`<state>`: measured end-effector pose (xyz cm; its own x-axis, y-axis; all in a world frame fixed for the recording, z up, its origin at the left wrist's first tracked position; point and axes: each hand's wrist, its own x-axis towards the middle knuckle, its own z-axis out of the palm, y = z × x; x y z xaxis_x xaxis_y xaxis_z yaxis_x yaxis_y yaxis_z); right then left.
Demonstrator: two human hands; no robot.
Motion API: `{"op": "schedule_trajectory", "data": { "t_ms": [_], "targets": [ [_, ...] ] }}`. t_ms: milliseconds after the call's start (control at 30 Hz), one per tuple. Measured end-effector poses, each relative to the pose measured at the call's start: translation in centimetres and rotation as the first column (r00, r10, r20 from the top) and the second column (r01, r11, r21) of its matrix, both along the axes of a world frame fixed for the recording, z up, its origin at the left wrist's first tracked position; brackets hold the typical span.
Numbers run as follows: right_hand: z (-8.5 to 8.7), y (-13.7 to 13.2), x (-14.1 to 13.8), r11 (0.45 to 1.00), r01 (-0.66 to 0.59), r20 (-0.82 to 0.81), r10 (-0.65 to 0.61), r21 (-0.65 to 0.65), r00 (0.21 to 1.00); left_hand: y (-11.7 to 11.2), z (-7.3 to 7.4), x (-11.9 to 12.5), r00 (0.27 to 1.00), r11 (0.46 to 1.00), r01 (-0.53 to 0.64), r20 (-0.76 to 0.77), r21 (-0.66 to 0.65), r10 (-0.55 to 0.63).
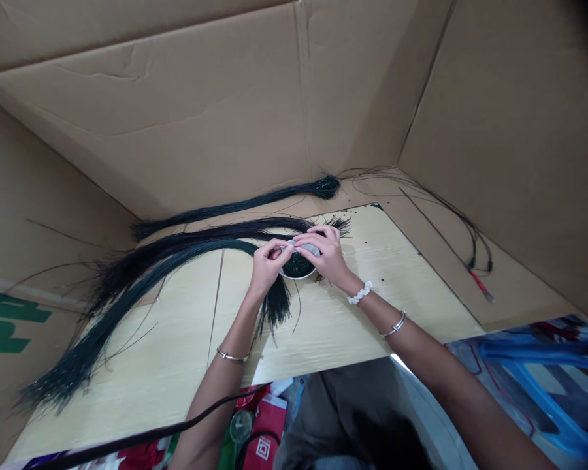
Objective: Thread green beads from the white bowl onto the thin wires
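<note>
Head camera looks down into a cardboard box lining [151, 111], with a pale wood-grain board [367, 339] across its floor. At centre, the left hand [269, 264] and right hand [323, 254] meet, their fingertips closed in a firm pinch on a pale grey strip [301, 247]; it may be tape, though the fingers hide most of it. Directly beneath sits a small white bowl [291, 275] holding a dark mass, too small to make out, and touching both hands. Long bundles of dark green wires fan out to the left: one [127, 313] runs under the left hand toward the lower left, another [215, 235] passes just above it, and a third [235, 199] lies apart along the far edge of the board. Loose black leads [451, 222] with a red sleeve [479, 282] curve along the right. Green printing [10, 326] on the cardboard at far left is cut off and unreadable.
</note>
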<state>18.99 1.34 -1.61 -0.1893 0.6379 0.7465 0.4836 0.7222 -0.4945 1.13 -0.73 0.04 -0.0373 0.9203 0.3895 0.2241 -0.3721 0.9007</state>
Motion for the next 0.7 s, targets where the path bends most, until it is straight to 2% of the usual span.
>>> {"op": "schedule_trajectory", "data": {
  "t_ms": [400,700],
  "targets": [
    [0.3,-0.22,0.25,0.998,0.017,0.074,-0.021,0.056,0.997,-0.4,0.5,0.24,1.0,1.0,-0.004,-0.007,0.011,0.004],
    [0.25,-0.2,0.19,0.995,0.025,0.06,-0.031,0.101,0.998,0.03,-0.37,-0.02,1.0,0.998,-0.001,-0.017,0.059,0.002]
  ]
}}
